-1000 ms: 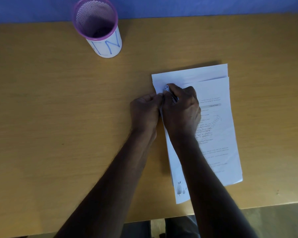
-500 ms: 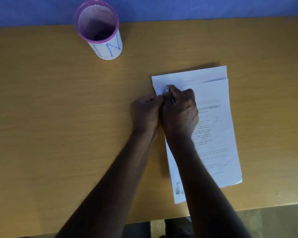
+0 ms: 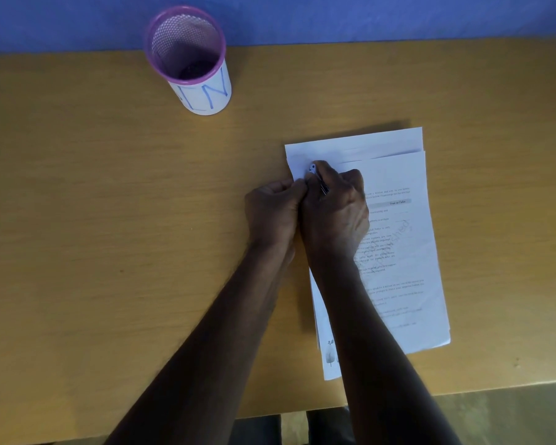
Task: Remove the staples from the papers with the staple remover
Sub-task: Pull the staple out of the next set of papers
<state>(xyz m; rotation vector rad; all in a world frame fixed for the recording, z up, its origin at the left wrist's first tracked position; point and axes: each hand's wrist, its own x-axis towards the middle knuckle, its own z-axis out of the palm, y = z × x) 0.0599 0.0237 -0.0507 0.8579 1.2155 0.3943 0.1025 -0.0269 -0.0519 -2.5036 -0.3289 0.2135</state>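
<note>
While the stack of papers (image 3: 395,252) lies on the right half of the wooden table (image 3: 109,252), the right hand (image 3: 333,216) curls around the staple remover (image 3: 316,176), its tip at the stack's upper left corner. The left hand (image 3: 272,213), fingers curled, pinches the papers' left edge there, touching the right hand. A purple mesh cup (image 3: 190,59) stands well apart, at the table's far edge.

Both hands pressed together at papers' (image 3: 398,252) top-left corner on counter (image 3: 109,220): right hand (image 3: 334,213) gripping staple remover (image 3: 316,178), left hand (image 3: 272,213) pinching paper edge.
</note>
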